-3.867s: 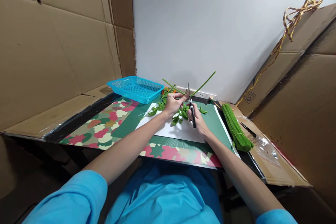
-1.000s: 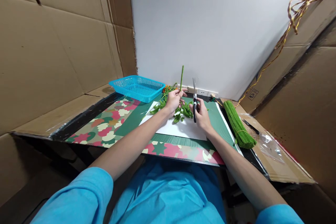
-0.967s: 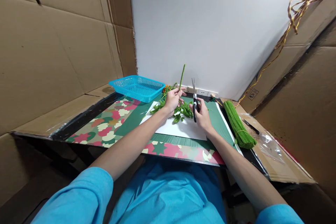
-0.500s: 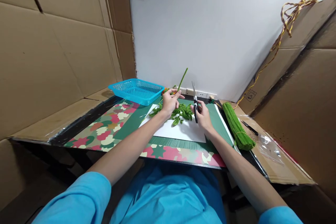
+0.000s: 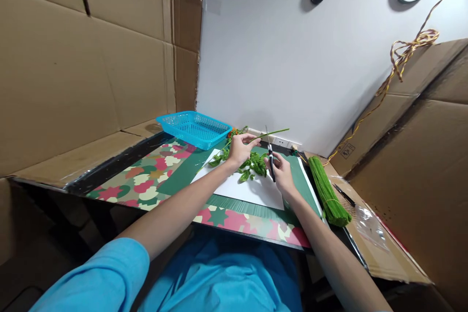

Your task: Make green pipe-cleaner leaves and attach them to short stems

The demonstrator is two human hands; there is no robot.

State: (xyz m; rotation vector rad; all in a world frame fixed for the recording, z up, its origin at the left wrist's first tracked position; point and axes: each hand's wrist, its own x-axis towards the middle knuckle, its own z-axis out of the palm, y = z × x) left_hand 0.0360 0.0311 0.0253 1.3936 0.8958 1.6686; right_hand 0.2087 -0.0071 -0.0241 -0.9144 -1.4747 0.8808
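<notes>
stem (image 5: 269,133) pinched in left hand (image 5: 239,148) | scissors (image 5: 270,158) gripped in right hand (image 5: 282,173), just right of stem

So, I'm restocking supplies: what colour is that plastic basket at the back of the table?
The basket is bright turquoise blue, clearest in the head view.

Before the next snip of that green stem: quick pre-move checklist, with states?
1. Left hand grips the green stem: ok.
2. Right hand holds the scissors: ok.
3. Blades meet the stem: cannot tell, too small.
4. Fingers out of the blade path: cannot tell.
5. Finished green leaves lie on the white sheet, under the hands: ok.
6. Spare stem bundle lies right of the mat, apart from the hands: ok.
</notes>
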